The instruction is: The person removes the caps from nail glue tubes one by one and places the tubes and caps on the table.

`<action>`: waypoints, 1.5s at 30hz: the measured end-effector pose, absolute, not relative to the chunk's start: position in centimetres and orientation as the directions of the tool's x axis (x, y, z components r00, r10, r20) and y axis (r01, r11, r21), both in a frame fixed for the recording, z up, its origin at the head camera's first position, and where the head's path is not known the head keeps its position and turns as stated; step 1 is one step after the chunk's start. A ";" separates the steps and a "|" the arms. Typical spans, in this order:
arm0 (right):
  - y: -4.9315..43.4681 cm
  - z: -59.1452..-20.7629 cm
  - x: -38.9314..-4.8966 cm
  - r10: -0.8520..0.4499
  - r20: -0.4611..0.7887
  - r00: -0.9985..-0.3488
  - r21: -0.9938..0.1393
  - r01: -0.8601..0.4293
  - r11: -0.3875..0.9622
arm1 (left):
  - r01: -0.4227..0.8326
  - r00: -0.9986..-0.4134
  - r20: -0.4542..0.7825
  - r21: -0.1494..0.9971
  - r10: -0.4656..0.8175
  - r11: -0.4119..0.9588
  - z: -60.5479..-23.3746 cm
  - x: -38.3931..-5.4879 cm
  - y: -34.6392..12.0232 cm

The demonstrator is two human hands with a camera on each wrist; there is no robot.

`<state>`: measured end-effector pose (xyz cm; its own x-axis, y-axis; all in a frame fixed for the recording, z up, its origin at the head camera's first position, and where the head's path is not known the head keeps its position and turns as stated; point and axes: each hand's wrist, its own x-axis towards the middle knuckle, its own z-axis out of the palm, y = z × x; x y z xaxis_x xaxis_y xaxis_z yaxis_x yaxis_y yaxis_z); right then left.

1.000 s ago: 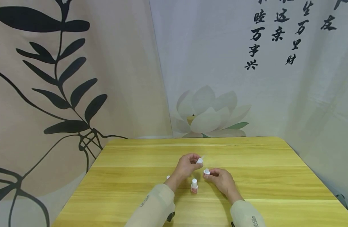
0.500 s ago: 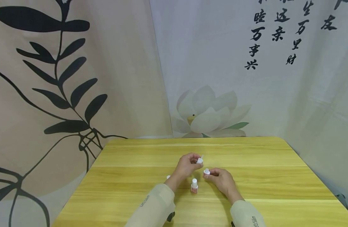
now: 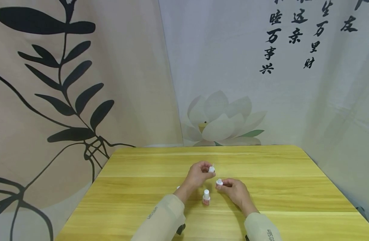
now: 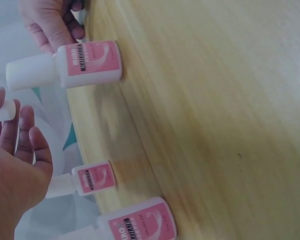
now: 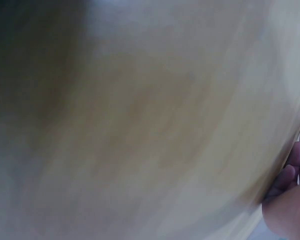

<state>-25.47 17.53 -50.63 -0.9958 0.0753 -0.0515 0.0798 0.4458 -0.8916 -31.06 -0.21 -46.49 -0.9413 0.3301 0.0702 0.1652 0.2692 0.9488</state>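
Observation:
My left hand [image 3: 198,174] pinches a small white cap [image 3: 211,169] above the table, a thin pale tip sticking up from it. Lower and to the right, my right hand [image 3: 235,192] holds a small uncapped white bottle [image 3: 219,182] with a white nozzle, upright by its sides. A capped white bottle with a pink label [image 3: 206,197] stands between my forearms. In the left wrist view, that capped bottle [image 4: 92,65] hides part of my right hand [image 4: 51,22]. The right wrist view shows only part of my right hand [image 5: 290,200], at the edge.
Two more pink-labelled bottles stand on the wooden table, a smaller-looking one [image 4: 95,177] and a closer one [image 4: 140,222]. In the head view my left wrist mostly covers them, with one white top [image 3: 178,187] showing. A printed curtain [image 3: 142,83] hangs behind the table.
The cap in my left hand has turned slightly and risen a touch, its thin tip now pointing more upright. My right hand and the bottle it holds stay in place.

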 end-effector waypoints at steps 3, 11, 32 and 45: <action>17.5 -50.6 -25.5 0.076 -0.052 -0.996 -0.889 0.081 0.450 | 0.166 -0.941 0.077 0.953 0.329 0.254 -46.1 -31.1 -0.2; 17.6 -50.7 -25.5 0.079 -0.051 -0.996 -0.884 0.082 0.461 | 0.170 -0.940 0.092 0.961 0.328 0.217 -45.0 -31.0 -0.2; 17.6 -50.7 -25.5 0.083 -0.037 -0.996 -0.883 0.072 0.464 | 0.203 -0.956 0.136 0.946 0.258 0.253 -43.2 -31.8 -1.7; 17.5 -50.8 -25.7 0.089 -0.054 -0.995 -0.872 0.090 0.480 | 0.207 -0.960 0.148 0.946 0.238 0.248 -42.4 -32.3 -3.8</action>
<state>-25.71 17.54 -50.78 -0.9946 0.0890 -0.0540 0.0904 0.4804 -0.8724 -32.27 -3.77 -42.42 -0.9601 0.2376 0.1476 0.2068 0.2479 0.9464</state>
